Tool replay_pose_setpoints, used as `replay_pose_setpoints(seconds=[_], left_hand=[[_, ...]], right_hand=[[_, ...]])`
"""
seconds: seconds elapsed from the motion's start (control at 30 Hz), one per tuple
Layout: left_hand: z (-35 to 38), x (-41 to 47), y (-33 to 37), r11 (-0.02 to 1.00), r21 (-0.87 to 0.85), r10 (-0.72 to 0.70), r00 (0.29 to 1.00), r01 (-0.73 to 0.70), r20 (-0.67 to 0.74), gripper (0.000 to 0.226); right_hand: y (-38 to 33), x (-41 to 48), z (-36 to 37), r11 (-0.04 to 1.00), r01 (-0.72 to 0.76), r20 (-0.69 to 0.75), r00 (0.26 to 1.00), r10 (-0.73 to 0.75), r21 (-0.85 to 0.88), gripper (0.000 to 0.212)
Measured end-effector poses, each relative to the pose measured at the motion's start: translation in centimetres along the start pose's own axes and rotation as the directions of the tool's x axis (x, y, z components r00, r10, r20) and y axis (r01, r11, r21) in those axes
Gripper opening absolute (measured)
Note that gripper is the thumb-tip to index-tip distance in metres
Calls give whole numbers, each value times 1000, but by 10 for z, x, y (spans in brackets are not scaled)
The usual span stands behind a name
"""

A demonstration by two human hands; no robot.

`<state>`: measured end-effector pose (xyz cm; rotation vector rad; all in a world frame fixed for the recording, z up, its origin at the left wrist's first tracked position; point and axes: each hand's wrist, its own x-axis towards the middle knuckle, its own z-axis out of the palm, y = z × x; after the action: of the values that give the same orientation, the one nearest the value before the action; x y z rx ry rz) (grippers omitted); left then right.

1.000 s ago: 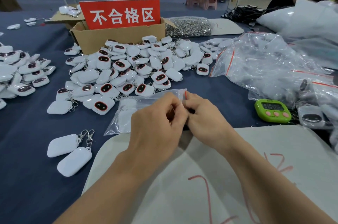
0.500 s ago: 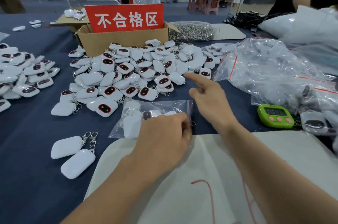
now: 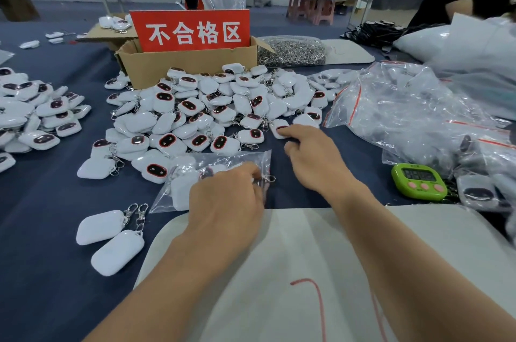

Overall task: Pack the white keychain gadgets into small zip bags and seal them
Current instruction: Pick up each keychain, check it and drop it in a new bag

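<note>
Near the middle of the frame the left hand (image 3: pixel 226 202) lies knuckles up on a clear zip bag (image 3: pixel 223 158), its fingers curled and pinching the bag's right edge, where a metal clasp (image 3: pixel 268 179) sticks out. The bag lies flat on the blue worktop (image 3: pixel 42 230) with white gadgets inside; how many cannot be told. Just right of it the right hand (image 3: pixel 315 163) reaches up the frame, index finger stretched out and its tip resting on one white gadget (image 3: pixel 276 129) at the near edge of the big pile of gadgets (image 3: pixel 212 110); its other fingers are loosely bent and hold nothing. Behind the pile stands a cardboard box (image 3: pixel 181 65) with a red sign (image 3: pixel 192 31). At lower left two loose gadgets (image 3: pixel 109 238) lie side by side. A white pad (image 3: pixel 279 258) fills the lower centre under both forearms. On the right sit a green timer (image 3: pixel 418 181) and a heap of clear bags (image 3: pixel 405 112).
</note>
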<state>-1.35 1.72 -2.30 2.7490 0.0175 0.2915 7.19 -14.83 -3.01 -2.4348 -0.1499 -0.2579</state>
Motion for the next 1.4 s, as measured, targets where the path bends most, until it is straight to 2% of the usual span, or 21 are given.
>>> replay_pose_setpoints(seconds=[0.13,0.2,0.23,0.3,0.37,0.43,0.5,0.6,0.67,0.77,0.87,0.9,0.97,1.0,1.07,1.13,1.23,1.3,1.4], left_hand=[[2,-3,1,997,41,71,997,-69,-37,28],[2,-4,3,996,37,84,996,-82,-37,32],[2,-4,3,997,28,79,996,-78,-33,30],[1,-3,4,998,-12,60,998,-60,-28,24],[1,-3,4,998,-37,50,998,-51,-31,22],[3,-2,4,998,-31,53,998,-53,-27,20],[5,0,3,998,-26,55,998,-55,-27,17],[8,-1,1,997,-45,55,998,-57,-34,15],[9,-1,0,998,-38,55,997,-57,-55,14],[10,-2,0,998,-18,53,997,-55,-61,15],[8,-2,2,997,-19,73,995,-74,-65,16],[7,-2,2,995,-36,94,992,-97,-83,17],[7,-4,3,979,-126,140,980,-158,-140,21],[7,-5,5,967,-165,169,972,-195,-163,25],[8,-8,11,953,-105,265,949,-284,-171,26],[11,-10,15,947,-24,314,942,-319,-120,20],[14,-7,11,954,-124,265,962,-272,-72,18],[12,-6,11,929,-252,259,962,-272,-83,19],[7,-8,13,857,-445,253,964,-261,-77,23]], right_hand=[[9,-20,-7,985,-57,-116,992,38,-162,32],[7,-21,-7,986,-55,-188,982,25,-154,36],[6,-19,-6,988,-18,-176,984,-9,-151,42],[0,-11,-3,972,103,-1,994,-106,-213,59],[-4,-4,1,942,182,199,972,-128,-281,62],[-4,-3,2,940,195,263,957,-120,-281,59],[-4,-10,2,963,152,191,976,-109,-223,52],[-6,-25,-2,987,65,14,998,-64,-145,25],[-6,-33,-9,995,27,-12,1000,-28,-92,9],[-7,-45,-19,1000,26,67,997,-25,-17,25],[-11,-55,-29,995,-6,177,984,25,-104,57],[-12,-58,-30,992,-13,184,982,37,-126,60],[-12,-67,-28,993,-23,81,996,33,-119,50],[-13,-71,-27,997,-42,-17,999,41,-69,41],[-15,-76,-26,982,-70,-203,974,106,178,24],[-20,-77,-24,905,-46,-270,947,175,424,24],[-24,-73,-24,797,-76,-203,949,243,599,25],[-27,-72,-24,677,-150,-85,950,301,721,30],[-29,-69,-30,512,-234,82,950,302,827,22]])
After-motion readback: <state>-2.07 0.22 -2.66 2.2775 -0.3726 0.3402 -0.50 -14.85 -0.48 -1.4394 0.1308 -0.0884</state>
